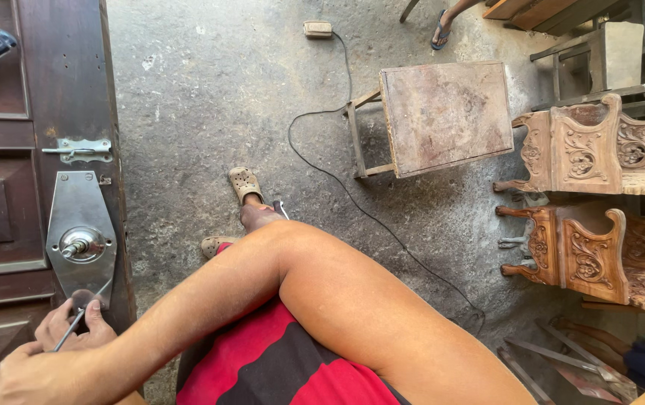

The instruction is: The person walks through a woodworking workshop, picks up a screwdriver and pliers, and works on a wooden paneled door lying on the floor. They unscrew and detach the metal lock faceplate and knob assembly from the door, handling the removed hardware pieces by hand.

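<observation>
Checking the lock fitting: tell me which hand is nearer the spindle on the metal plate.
Left. The left hand sits just below the spindle, touching the metal plate; the right hand is lower, behind it.

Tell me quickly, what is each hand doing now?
Left hand: closed on the thin metal tool.
Right hand: fingers pinch the same tool at the lock plate.

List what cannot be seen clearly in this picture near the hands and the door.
- Head view: the right hand is cut by the bottom edge.
- The left hand hides the thin metal tool grip.
- The lock plate lower edge sits behind the fingers.
</observation>
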